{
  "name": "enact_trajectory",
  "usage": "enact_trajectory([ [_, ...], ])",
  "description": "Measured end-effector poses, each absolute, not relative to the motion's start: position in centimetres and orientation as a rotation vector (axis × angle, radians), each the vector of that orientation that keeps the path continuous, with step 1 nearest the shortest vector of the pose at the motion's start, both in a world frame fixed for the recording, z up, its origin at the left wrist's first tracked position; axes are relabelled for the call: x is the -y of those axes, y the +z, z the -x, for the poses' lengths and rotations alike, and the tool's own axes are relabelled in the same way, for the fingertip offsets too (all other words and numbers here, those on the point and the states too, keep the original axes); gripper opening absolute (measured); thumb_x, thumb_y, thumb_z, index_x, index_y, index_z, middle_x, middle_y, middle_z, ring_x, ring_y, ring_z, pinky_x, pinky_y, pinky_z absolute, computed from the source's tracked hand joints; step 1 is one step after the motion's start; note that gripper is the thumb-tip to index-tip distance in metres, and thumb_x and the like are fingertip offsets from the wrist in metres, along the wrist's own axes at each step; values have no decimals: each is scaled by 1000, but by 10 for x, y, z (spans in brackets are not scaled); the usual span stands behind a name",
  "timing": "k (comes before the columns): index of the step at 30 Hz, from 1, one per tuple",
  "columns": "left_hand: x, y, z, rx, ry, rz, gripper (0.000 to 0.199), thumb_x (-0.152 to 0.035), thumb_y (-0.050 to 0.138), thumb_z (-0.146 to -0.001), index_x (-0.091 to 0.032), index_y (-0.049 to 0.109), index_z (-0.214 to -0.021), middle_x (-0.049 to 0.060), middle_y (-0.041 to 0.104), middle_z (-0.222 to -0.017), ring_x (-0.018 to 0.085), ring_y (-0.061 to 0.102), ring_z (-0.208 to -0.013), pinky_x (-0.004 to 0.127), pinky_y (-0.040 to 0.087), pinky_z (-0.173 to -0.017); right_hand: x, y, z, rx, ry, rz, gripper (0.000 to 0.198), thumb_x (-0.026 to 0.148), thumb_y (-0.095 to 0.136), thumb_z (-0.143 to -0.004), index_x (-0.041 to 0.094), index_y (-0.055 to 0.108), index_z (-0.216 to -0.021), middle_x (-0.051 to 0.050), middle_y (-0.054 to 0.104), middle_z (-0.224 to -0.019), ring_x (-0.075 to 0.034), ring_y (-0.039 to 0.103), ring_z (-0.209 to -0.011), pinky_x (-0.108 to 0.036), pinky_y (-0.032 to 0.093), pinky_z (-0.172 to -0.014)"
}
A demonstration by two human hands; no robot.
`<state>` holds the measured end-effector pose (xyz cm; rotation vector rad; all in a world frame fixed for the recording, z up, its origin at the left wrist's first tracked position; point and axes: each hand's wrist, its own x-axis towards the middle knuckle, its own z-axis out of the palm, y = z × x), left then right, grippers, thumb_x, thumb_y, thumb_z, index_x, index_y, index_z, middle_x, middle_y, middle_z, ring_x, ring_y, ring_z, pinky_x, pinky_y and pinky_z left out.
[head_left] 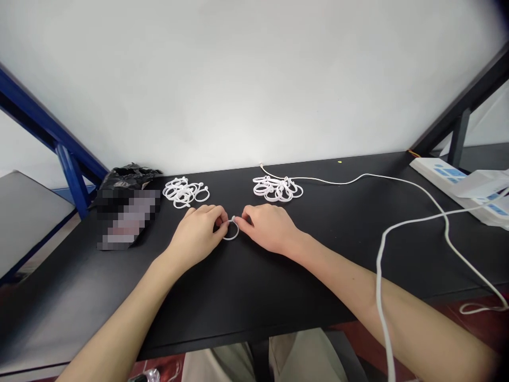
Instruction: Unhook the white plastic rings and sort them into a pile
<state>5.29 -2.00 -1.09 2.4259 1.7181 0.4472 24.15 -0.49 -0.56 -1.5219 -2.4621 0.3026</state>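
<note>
A small white cord loop, with a knob or knot at its top, is between my two hands, just over the black table. My left hand pinches its left side between thumb and fingertips. My right hand has its thumb and curled fingers closed at the knob. Behind my left hand is a pile of similar white loops. A second pile of white loops lies behind my right hand. The exact make of the knob is too small to tell.
Against the white wall stands the black table. A crumpled black plastic bag sits at the left. One long white cord runs across the right side, passing over my right forearm. White-and-blue packets are stacked far right.
</note>
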Motion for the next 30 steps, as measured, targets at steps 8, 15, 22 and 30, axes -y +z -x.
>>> enact_trajectory([
  [8,21,-17,-59,-1671,561,-2424,5,-27,49,-90,-24,52,-92,-4,64,-75,16,54,-65,35,40,-76,10,-3,-239,2481,315,1504,39,42,39,-98,21,65,-79,-2,69,-72,-15,61,-63,-26,29,-54],
  [15,14,-14,-57,-1811,749,-2156,19,-32,60,-82,-25,54,-98,-4,60,-74,19,58,-76,31,41,-69,7,-7,-238,2412,313,1478,29,34,46,-92,20,61,-72,1,64,-64,-11,52,-55,-25,25,-53],
  [22,4,-20,-40,-1896,762,-2289,38,-51,50,-91,-19,58,-110,5,64,-89,26,57,-94,40,43,-88,-6,0,-255,2166,258,1544,35,36,42,-95,20,59,-69,2,62,-62,-11,50,-55,-25,28,-56],
  [30,-2,-30,-36,-2188,425,-2507,37,-39,41,-95,-17,63,-114,16,65,-109,38,51,-111,50,40,-90,-40,8,-291,1890,38,2020,50,50,31,-99,19,70,-90,-11,72,-83,-25,66,-81,-30,38,-65],
])
